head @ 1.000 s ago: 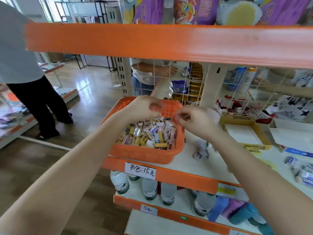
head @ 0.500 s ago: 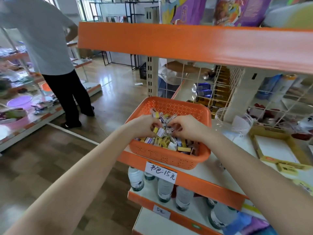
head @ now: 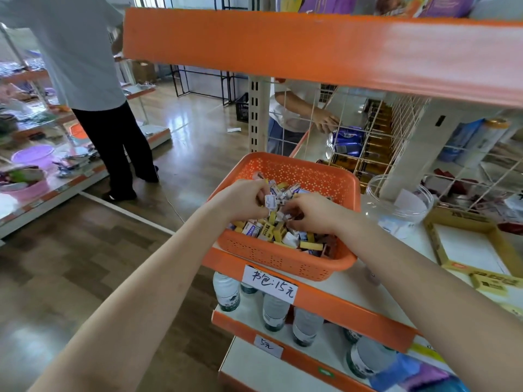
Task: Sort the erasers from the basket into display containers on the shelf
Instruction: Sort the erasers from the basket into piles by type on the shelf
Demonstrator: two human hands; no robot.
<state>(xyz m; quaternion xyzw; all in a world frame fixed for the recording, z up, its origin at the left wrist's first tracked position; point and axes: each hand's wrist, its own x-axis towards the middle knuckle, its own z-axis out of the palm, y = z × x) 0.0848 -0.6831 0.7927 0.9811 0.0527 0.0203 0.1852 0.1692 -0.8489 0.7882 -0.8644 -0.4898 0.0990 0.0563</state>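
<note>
An orange perforated basket (head: pixel 285 261) stands at the left end of the white shelf (head: pixel 348 281), full of small wrapped erasers (head: pixel 271 230) in yellow, white and purple. Both hands are inside it, over the pile. My left hand (head: pixel 240 199) pinches several small erasers, one white-and-purple one showing at its fingertips. My right hand (head: pixel 311 212) has its fingers curled down round more erasers in the pile. A clear round plastic container (head: pixel 396 205) stands just right of the basket. A yellow cardboard display box (head: pixel 450 250) lies further right.
An orange shelf beam (head: pixel 311 49) crosses overhead. A wire grid panel (head: pixel 396 142) backs the shelf. Water bottles (head: pixel 276 312) stand on the shelf below. A person in black trousers (head: pixel 113 142) stands on the wood floor at left; another person's hand (head: pixel 325 120) shows behind the grid.
Both hands have gone down into the basket and gathered erasers; the left hand now shows a white-and-purple eraser at its fingertips. My view has swung left.
</note>
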